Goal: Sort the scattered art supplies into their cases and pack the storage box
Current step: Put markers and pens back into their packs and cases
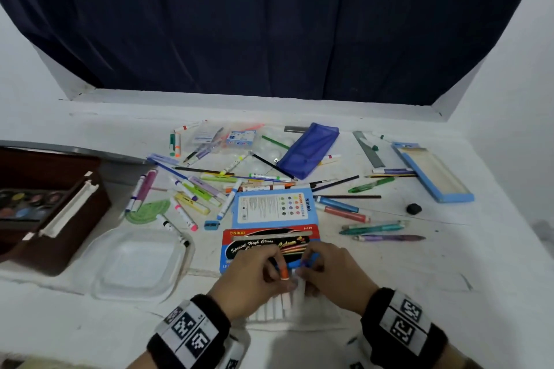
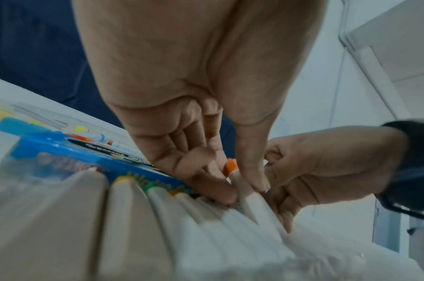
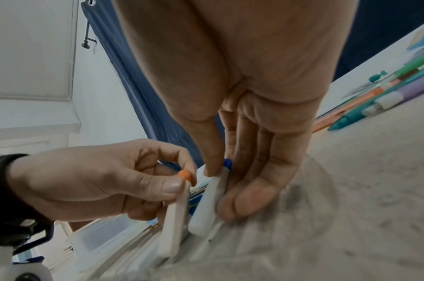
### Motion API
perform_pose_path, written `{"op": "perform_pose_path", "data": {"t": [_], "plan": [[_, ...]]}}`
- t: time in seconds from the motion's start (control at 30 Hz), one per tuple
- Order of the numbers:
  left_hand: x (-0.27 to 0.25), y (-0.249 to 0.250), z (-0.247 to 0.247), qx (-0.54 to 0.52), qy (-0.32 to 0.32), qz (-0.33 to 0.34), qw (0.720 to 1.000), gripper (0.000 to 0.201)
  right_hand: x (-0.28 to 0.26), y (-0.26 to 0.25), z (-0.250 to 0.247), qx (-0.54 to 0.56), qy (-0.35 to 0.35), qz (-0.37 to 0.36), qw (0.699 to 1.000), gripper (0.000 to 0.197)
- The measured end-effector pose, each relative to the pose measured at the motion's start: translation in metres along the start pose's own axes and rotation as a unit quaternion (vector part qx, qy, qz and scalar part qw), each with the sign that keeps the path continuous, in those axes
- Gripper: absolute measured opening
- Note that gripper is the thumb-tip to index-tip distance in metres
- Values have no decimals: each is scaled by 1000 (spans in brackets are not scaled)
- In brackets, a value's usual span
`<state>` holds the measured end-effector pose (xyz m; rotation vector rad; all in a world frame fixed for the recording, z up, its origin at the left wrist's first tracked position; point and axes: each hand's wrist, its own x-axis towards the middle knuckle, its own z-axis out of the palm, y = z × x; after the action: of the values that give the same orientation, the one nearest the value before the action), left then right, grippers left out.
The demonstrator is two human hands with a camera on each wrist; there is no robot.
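Note:
Near the table's front edge lies a clear marker case [image 1: 269,313] holding a row of white markers [image 2: 158,218]. My left hand [image 1: 254,275] pinches a white marker with an orange cap [image 1: 283,272] [image 3: 174,214] over the row. Beside it my right hand [image 1: 329,272] pinches a white marker with a blue cap [image 3: 209,197] between thumb and fingers. Both markers point down toward the case's right end. A red and blue Nikki marker card [image 1: 263,240] lies just beyond the hands. The far ends of both markers are hidden by my fingers in the head view.
Several loose pens, markers and pencils [image 1: 209,186] scatter across the white table. A blue pouch [image 1: 308,150], a blue pencil tray [image 1: 431,171], a Niiso pencil pack [image 1: 272,207], a clear plastic lid [image 1: 138,263] and a brown box with paints [image 1: 51,210] surround them.

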<state>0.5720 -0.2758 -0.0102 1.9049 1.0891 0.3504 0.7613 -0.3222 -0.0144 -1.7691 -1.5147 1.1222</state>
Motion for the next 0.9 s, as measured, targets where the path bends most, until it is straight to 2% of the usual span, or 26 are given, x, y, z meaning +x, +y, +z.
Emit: {"op": "perform_pose_path", "data": {"t": [0.13, 0.37, 0.6, 0.9], "plan": [[3, -3, 3, 97, 16, 34, 995, 31, 3, 1, 1, -34, -4, -14, 999, 18], [-1, 0, 6, 242, 2, 48, 969, 46, 7, 1, 5, -48, 5, -22, 999, 21], [-5, 2, 9, 272, 22, 45, 961, 45, 5, -3, 8, -98, 1, -54, 994, 21], [-6, 5, 9, 337, -5, 50, 940, 51, -1, -4, 16, -157, 1, -48, 986, 25]]}}
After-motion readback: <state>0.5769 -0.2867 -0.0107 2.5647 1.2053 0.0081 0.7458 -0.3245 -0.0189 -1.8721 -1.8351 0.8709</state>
